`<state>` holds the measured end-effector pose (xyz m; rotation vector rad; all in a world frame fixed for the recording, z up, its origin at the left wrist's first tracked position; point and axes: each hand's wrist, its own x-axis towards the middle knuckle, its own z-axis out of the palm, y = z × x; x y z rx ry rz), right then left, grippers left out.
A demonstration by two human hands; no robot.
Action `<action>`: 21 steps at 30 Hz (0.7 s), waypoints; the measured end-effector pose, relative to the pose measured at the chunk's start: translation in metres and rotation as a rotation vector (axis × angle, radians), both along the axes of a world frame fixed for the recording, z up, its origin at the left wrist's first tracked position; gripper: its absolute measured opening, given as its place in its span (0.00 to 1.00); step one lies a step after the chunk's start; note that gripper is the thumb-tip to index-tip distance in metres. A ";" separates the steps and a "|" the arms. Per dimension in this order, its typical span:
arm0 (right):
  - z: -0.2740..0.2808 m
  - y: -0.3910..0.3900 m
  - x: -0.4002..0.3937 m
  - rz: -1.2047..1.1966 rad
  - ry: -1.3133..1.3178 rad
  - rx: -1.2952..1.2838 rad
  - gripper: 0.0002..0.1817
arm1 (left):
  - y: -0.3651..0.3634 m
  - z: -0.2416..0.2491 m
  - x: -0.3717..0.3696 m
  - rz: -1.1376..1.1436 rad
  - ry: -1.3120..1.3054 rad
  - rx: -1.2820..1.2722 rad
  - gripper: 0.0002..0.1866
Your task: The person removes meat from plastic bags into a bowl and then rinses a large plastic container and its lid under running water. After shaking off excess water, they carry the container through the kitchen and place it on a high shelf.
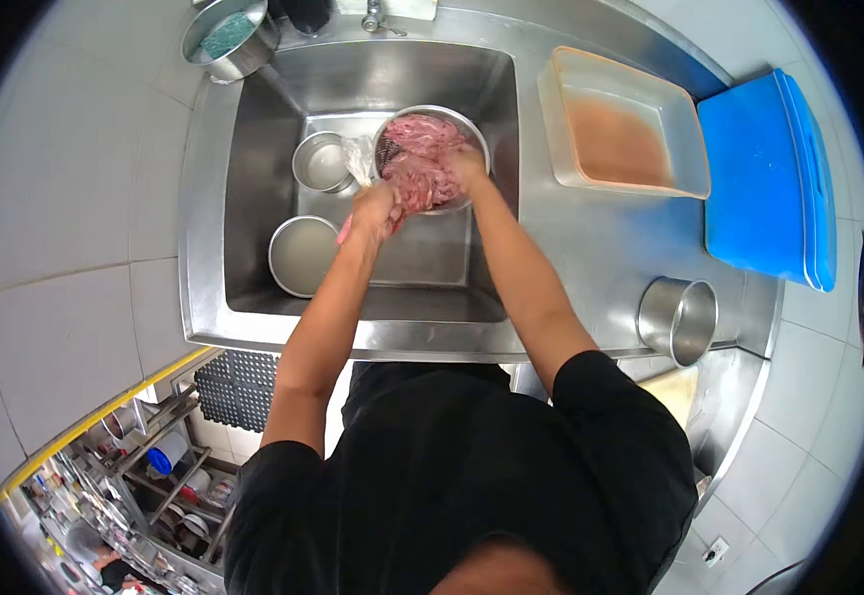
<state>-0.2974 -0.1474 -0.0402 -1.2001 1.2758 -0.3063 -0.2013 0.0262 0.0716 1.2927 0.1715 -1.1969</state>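
A round metal strainer bowl [472, 129] full of pink raw meat strips [417, 149] sits inside the steel sink [253, 198]. My left hand [374, 210] is at the bowl's near-left rim, closed around a clump of meat and a bit of clear plastic bag [360, 159]. At the bowl's right side, my right hand [465, 167] presses into the meat with its fingers buried in it.
Two small steel bowls [321, 162] [303, 256] stand in the sink's left half. A clear tub of reddish liquid [622, 129] and a blue board [764, 174] lie on the right counter. A steel pot [680, 319] stands near the front edge, another bowl [229, 40] at back left.
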 end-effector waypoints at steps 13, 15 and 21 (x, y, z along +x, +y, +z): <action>0.064 0.091 -0.011 -0.327 -0.086 0.555 0.27 | -0.082 -0.027 0.005 0.079 0.671 -0.088 0.06; 0.071 0.098 -0.018 -0.310 -0.160 0.666 0.30 | -0.088 -0.024 0.002 0.116 0.633 -0.095 0.05; 0.067 0.111 -0.019 -0.353 -0.457 0.970 0.28 | -0.109 -0.038 0.003 0.240 0.588 -0.230 0.04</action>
